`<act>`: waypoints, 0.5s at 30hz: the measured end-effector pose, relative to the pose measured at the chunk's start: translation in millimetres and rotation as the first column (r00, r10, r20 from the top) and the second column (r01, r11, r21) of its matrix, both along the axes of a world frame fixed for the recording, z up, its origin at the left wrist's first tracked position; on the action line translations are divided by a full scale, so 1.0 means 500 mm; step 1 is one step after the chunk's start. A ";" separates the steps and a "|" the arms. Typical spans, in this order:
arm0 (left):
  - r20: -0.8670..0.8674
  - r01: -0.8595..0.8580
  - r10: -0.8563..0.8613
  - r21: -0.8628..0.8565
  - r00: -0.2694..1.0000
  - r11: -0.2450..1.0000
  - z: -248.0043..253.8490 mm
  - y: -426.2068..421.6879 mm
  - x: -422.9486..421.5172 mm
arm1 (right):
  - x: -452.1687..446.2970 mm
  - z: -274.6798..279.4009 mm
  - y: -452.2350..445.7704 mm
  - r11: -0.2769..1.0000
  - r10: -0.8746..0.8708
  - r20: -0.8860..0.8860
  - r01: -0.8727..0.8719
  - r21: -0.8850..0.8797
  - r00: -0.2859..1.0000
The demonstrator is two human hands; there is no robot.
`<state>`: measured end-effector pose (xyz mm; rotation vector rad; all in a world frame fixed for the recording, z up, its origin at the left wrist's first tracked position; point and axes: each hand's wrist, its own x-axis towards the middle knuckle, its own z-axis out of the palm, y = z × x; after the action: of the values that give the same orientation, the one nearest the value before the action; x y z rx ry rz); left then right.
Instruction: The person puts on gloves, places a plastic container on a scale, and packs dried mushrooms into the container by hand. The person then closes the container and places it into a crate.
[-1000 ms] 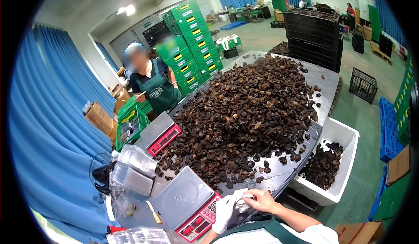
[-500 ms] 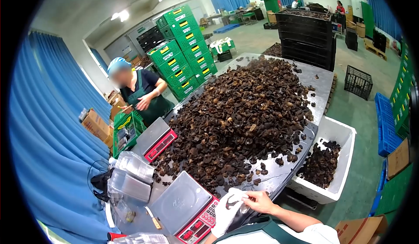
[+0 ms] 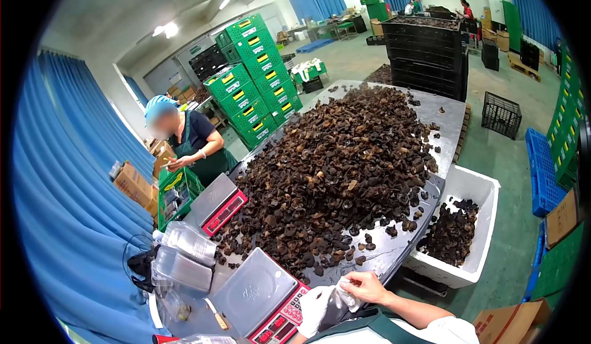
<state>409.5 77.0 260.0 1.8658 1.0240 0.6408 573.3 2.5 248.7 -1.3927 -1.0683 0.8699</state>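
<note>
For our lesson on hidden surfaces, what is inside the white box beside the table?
The white box holds a heap of dark pieces. The table hides its left part; what lies beneath the heap is covered, so cannot be seen.

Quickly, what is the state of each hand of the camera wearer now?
Left hand: in a white glove; open or closed cannot be told.
Right hand: bare, closed on white fabric, probably a glove.

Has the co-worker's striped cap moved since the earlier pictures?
Yes. Judged against the stacked green crates, the striped cap is now lower and farther left, closer to the open green crate.
</note>
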 end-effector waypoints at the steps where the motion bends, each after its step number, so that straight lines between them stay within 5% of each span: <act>1: -0.030 -0.001 0.001 0.019 1.000 1.000 0.001 0.000 -0.001 | 0.001 -0.002 0.001 1.000 0.007 -0.020 -0.008 -0.028 1.000; 8: -0.109 -0.016 0.027 0.100 0.994 0.995 0.014 0.001 -0.001 | 0.004 -0.007 0.000 0.999 0.020 -0.061 -0.023 -0.045 0.998; 11: 0.132 -0.182 0.176 0.041 0.976 0.982 0.019 -0.007 0.014 | 0.005 -0.019 0.003 0.999 0.017 -0.090 -0.020 -0.028 0.996; 13: 0.231 -0.101 0.055 0.190 0.971 0.977 0.030 -0.012 0.012 | 0.004 -0.018 0.004 1.000 0.016 -0.123 -0.018 -0.021 0.992; 15: 0.123 0.042 -0.094 0.371 0.988 0.928 0.018 -0.006 0.006 | 0.001 -0.007 0.001 1.000 -0.021 -0.108 0.020 -0.007 0.994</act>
<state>412.6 74.0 268.9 2.1331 0.7823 0.9599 573.6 3.2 245.4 -1.3439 -0.9684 0.9237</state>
